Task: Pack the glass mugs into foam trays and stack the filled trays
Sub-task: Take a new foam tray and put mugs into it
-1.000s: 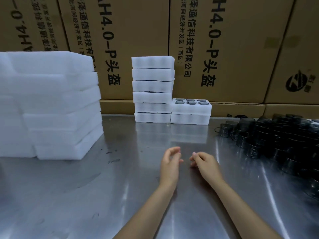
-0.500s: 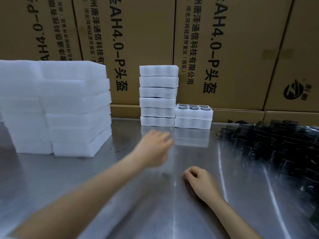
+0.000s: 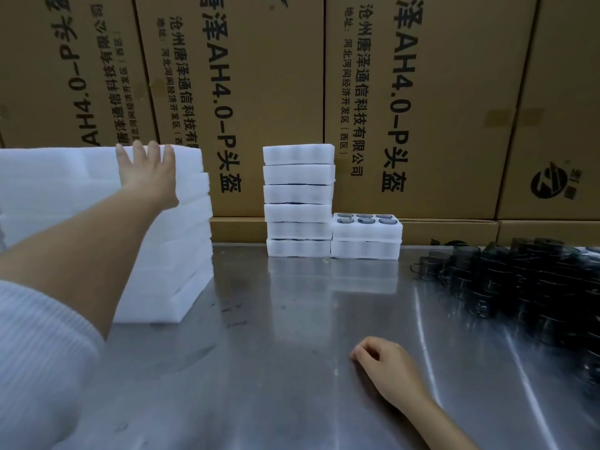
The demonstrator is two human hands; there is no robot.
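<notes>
Big brown cardboard boxes [image 3: 406, 102] are stood along the back edge of a shiny metal table [image 3: 292, 368]. The empty foam trays [image 3: 181, 241] are piled at the left edge, and the left hand [image 3: 147, 175] is laid flat against the top one, fingers straight. Six filled trays [image 3: 298, 203] are stacked at the back edge, with two more trays [image 3: 367, 237] touching them. Dark glass mugs [image 3: 526, 287] are heaped at the right edge. The right hand [image 3: 386, 368] is rested on the table near the front edge, loosely curled, with nothing held.

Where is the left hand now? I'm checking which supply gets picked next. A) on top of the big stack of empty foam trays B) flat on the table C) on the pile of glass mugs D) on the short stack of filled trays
A: the left hand reaches up with straight fingers to the top of the big stack of empty foam trays, far from the glass mugs.
</notes>
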